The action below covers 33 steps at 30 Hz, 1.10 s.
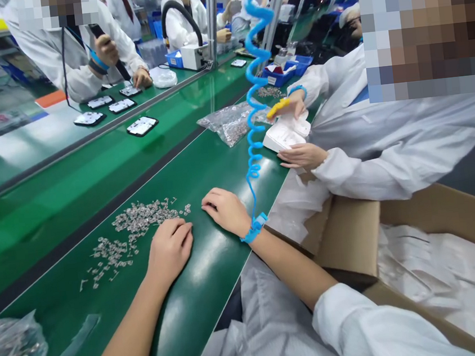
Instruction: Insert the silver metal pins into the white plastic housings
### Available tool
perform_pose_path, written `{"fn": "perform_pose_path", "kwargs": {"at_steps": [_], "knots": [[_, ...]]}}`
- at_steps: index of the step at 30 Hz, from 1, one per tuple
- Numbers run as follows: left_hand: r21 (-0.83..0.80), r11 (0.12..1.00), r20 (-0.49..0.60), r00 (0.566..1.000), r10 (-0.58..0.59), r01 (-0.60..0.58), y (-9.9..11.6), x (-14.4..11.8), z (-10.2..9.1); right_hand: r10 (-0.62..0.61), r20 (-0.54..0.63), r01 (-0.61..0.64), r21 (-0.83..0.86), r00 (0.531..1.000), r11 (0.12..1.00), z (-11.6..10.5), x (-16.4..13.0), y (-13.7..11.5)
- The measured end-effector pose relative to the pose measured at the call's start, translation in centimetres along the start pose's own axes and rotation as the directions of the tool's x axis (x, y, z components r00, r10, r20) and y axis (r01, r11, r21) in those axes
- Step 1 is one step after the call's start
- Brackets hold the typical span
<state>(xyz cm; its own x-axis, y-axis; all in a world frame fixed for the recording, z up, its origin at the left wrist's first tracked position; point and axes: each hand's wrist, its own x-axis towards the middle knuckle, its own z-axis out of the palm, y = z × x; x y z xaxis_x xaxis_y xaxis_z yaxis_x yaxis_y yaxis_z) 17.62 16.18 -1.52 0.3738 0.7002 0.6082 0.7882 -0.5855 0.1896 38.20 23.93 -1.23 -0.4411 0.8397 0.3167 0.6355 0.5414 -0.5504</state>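
While the scatter of small metal parts (135,228) lies on the green desk (72,184), its long axis runs from near left to far right. Left hand (169,252) rests palm down at its near-right edge, fingers loose, grip released. Right hand (226,210), wearing a blue wrist strap (253,228), lies flat just right, also released.

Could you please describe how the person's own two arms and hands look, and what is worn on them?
Both hands are bare, without gloves. The left hand has a bare forearm; no sleeve shows on it. The right hand wears a blue wrist strap, from which a blue coiled cable rises. A white sleeve, pushed up, covers the right upper arm.
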Motion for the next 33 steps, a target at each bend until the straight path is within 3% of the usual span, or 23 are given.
{"fn": "perform_pose_path", "kwargs": {"at_steps": [13, 21, 33], "knots": [[0.013, 1.0, -0.006, 1.0, 0.021, -0.021, -0.11, -0.12, -0.07, -0.08, -0.023, 0.082, 0.095, 0.997, 0.992, 0.51, -0.03, 0.4], [0.008, 1.0, -0.024, 0.999, 0.021, -0.021, -0.22, -0.18, -0.19, -0.077, -0.173, 0.106, 0.169, 0.982, 0.98, 0.54, 0.26, 0.49], [-0.009, 1.0, -0.022, 1.0, 0.006, -0.006, -0.08, -0.15, -0.43, -0.067, -0.077, 0.075, 0.115, 0.995, 0.991, 0.17, 0.06, -0.13]]}}
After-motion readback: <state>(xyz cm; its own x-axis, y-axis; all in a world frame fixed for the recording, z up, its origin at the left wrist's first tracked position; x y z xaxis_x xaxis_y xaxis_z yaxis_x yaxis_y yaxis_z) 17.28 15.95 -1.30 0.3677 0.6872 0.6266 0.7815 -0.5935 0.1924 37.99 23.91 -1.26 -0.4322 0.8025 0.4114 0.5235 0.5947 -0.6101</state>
